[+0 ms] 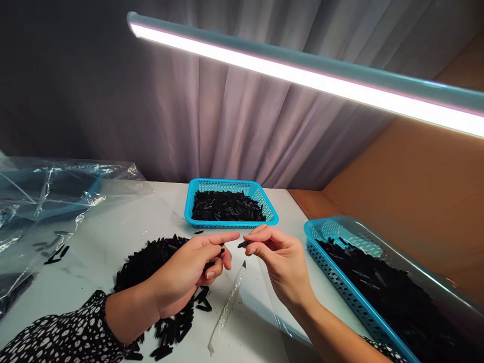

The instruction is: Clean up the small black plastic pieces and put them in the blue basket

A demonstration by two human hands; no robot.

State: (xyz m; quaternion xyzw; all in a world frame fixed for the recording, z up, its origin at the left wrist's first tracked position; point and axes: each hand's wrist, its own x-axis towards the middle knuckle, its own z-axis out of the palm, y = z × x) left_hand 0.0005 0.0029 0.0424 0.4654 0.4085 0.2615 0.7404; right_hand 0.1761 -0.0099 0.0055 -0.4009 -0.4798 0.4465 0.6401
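Over a white table [113, 242], the left hand [185, 275] and right hand [282, 259] meet fingertip to fingertip — each pinching one end of a small black plastic piece [244, 244]. A heap of black pieces [151, 259] lies beneath the left wrist; a slim clear sleeve [229, 305] rests between the forearms — blue baskets [196, 189] of pieces stand behind and right.

The white table [124, 237] carries a loose pile of black pieces [159, 262] under the hands. Two blue baskets [230, 222] sit beyond and right of them; clear plastic bags [45, 201] lie left.
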